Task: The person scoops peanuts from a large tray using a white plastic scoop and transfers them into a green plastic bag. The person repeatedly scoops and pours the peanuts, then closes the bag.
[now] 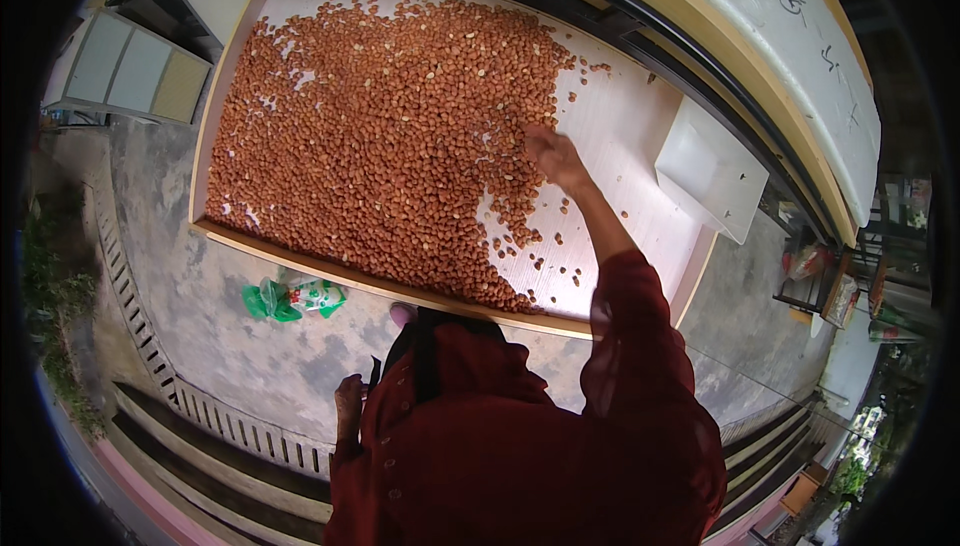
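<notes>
Reddish-brown shelled peanuts [360, 125] cover most of a shallow, wood-rimmed tray [622, 118], with a few pale kernels among them. My right hand [556, 157] reaches in from the lower right, its fingers at the right edge of the peanut layer. Those fingertips are blurred and partly lost against the nuts, so I cannot tell if any are pinched. Down beside my body, outside the tray, my left hand [349, 399] is bent near a dark strap [375, 372]. Whether it holds anything is unclear. Scattered kernels lie on the pale board around my right forearm.
A white plastic bin [712, 167] sits at the tray's right end. On the concrete floor lies a green and white plastic bag [296, 298]. A slotted drain cover [247, 433] runs behind me. Beyond the tray is a white slab [795, 43] bearing handwriting; a cabinet [131, 69] stands left.
</notes>
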`<state>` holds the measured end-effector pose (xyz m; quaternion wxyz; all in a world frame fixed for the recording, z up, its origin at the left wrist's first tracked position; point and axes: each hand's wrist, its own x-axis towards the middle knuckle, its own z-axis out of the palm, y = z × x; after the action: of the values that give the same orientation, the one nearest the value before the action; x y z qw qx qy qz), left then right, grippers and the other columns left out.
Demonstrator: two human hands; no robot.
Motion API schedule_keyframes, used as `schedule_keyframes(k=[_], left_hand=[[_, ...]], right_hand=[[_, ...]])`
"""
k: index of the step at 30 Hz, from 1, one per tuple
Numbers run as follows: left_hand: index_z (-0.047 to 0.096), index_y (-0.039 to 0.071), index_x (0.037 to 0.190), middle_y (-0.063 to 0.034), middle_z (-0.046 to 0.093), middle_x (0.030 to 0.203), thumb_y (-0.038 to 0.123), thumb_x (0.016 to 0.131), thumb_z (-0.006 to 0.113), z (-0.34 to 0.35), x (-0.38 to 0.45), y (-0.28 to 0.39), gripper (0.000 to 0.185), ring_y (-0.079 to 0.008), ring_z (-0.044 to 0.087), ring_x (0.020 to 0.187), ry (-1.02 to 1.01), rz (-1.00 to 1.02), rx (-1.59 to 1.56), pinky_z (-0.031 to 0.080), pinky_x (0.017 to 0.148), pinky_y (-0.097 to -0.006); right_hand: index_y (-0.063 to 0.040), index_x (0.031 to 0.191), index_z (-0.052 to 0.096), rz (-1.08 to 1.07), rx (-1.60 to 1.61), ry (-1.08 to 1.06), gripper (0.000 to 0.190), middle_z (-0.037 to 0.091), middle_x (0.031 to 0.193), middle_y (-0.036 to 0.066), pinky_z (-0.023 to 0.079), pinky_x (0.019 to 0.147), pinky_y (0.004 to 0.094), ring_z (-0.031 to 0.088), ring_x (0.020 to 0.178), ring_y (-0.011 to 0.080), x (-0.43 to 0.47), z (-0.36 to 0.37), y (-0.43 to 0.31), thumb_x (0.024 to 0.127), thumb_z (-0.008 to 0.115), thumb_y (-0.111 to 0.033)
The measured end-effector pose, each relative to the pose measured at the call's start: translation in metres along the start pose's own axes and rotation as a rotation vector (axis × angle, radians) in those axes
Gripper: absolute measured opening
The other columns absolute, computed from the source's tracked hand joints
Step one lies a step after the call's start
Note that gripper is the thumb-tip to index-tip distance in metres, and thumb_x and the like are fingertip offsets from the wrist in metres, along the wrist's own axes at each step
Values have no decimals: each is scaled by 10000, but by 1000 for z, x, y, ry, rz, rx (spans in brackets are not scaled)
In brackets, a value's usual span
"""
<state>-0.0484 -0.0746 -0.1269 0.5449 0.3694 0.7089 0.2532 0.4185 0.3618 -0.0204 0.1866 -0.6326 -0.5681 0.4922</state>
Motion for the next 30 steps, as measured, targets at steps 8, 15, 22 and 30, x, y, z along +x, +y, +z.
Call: schedule_keyframes(k=[8,15,22,30], left_hand=[[550,3,1066,-141,615,818,220,823,491,-16,-1,-14,331,-198,622,686,-98,374,436,506,549,-319],[572,4,998,-108,609,824,218,842,438,-26,3,3,297,-202,609,689,-75,-147,379,490,596,-300],[574,9,1002,-107,616,849,162,818,479,-24,16,9,257,-203,606,699,-38,-74,270,489,609,-318],[572,38,987,-176,591,940,158,775,559,-34,12,-18,243,-298,605,775,-101,456,736,510,659,-348]], right_hand=[[12,1154,387,1038,659,12,401,480,1037,243,533,602,498,611,742,406,-181,45,105,858,495,-237],[-23,1122,447,842,890,-168,326,481,1159,152,529,621,457,615,787,364,-192,124,136,886,467,-248],[-112,1202,416,870,1212,286,467,487,1164,102,519,596,453,578,822,358,-155,190,70,879,406,-449],[-112,1196,382,910,1290,511,452,453,1128,95,520,624,461,527,897,296,-94,200,24,896,371,-451]])
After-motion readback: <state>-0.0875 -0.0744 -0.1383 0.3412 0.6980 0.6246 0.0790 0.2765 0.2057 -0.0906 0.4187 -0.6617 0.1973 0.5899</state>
